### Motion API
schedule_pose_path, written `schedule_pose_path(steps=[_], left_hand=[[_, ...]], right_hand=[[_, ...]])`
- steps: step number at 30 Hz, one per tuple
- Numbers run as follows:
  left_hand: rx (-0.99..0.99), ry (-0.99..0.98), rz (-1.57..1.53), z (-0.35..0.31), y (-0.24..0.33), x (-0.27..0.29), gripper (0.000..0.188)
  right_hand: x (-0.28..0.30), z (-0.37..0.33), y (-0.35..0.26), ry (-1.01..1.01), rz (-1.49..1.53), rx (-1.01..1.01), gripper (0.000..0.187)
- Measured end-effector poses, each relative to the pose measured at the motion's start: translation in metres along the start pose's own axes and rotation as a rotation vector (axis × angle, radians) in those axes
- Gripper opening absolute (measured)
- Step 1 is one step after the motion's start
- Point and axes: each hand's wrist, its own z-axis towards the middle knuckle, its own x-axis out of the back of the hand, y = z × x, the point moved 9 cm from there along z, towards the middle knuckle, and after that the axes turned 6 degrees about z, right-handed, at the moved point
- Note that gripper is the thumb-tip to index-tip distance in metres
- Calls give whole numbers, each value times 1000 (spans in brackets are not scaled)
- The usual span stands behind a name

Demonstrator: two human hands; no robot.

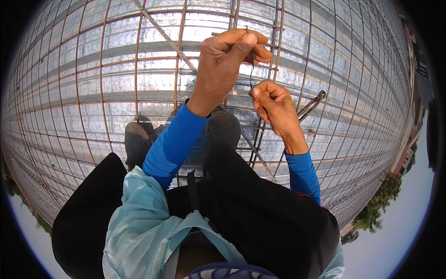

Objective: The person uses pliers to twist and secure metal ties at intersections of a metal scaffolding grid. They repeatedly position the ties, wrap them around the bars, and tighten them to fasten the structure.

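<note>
A thin dark wire [252, 74] runs between my two hands. My left hand [222, 65] pinches its upper part between thumb and forefinger, and a short tip sticks up past them. Lower and to the right, my right hand [275, 104] pinches the wire's lower end. Beside the right hand is a metal tool [312, 106] with two slim arms meeting at a rounded end, like pincers. Its other end is hidden behind the hand, so I cannot tell whether it is held or lies on the bars. Both hands are above a rusty rebar mesh [138, 60].
Ribbed shiny metal decking [116, 83] lies under the mesh. A diagonal bar [160, 30] crosses the grid. My dark shoes [136, 142] are among the bars, below the hands. Trees [378, 204] and buildings stand beyond the right edge.
</note>
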Motion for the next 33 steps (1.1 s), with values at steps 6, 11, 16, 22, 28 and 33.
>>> schedule_pose_path(steps=[6,11,16,22,28,33], left_hand=[[52,82,-72,-13,-48,-1,28],[-220,0,500,-14,-6,-55,30],[-86,-175,685,-18,-37,-67,46],[307,-273,-526,-38,-74,-104,44],[452,-380,-845,-36,-81,-140,41],[444,-415,-652,-23,-82,-133,39]], right_hand=[[-20,-71,-62,66,-251,451,13],[69,-66,-52,291,229,418,21],[47,-82,-15,320,-18,221,22],[22,-127,0,205,433,230,23],[79,-134,25,343,878,234,24],[57,-118,36,409,40,1,24]])
